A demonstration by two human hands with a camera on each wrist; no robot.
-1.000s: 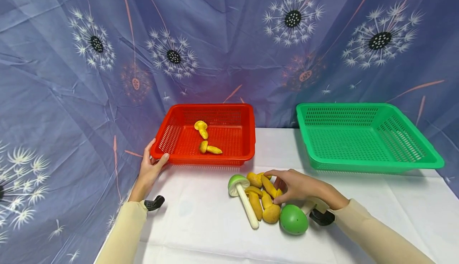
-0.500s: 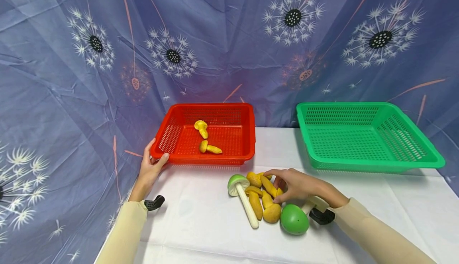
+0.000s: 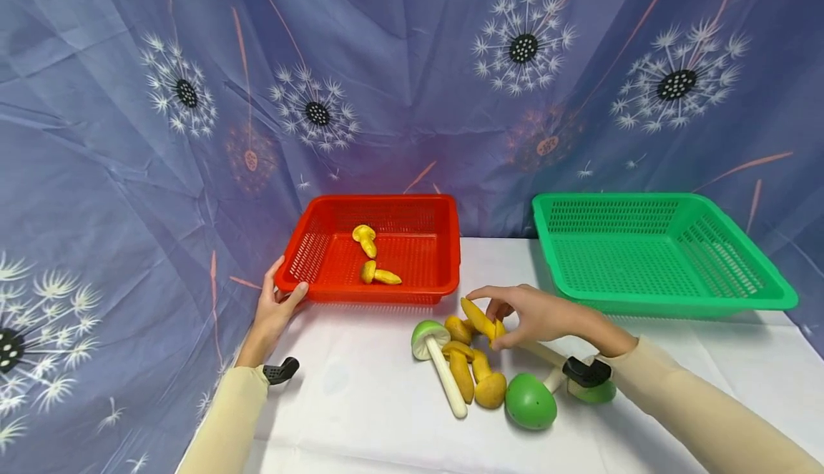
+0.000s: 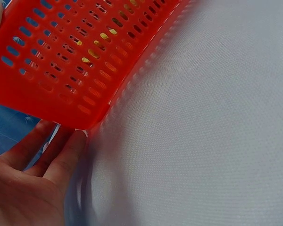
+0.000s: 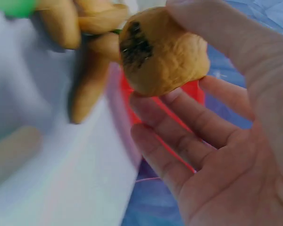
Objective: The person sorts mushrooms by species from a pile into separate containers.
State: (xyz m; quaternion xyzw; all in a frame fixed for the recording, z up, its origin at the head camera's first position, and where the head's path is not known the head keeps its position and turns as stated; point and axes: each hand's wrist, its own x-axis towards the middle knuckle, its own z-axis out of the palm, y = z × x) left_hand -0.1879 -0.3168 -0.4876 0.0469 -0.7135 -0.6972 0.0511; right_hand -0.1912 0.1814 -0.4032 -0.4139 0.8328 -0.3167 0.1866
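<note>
Yellow mushroom [image 3: 478, 317]: pinched by the cap between thumb and fingers of the right hand [image 3: 536, 314], just above the far side of the pile, stem pointing toward the near right corner of the red basket [image 3: 360, 294]. Raised slightly compared with half a second ago; judging by that, past the pick-up and into the lift.

Toward the near edge of the table [image 3: 347, 395], green mushroom [image 3: 531, 402], just beside loose yellow mushrooms [image 3: 460, 372], at least three; long-stemmed mushroom [image 3: 445, 377] to their left. Newly in sight under the right wrist, another green cap [image 3: 595, 392], partly behind the black wrist camera [image 3: 587, 372]. Also a pale stem [image 3: 543, 353] running out from behind the hand; cannot tell whether joined to that cap.

Farther off, left hand [image 3: 270, 318] gripping the basket's near left corner, seemingly unchanged. Inside, two yellow mushrooms [image 3: 365, 240], lying apart. Toward the far right corner of the table, green basket [image 3: 669, 302]; behind everything, flowered cloth [image 3: 412, 66].

Blurred pile in the right wrist view, with the held stem hidden behind its cap; basket cut off in the left wrist view.
</note>
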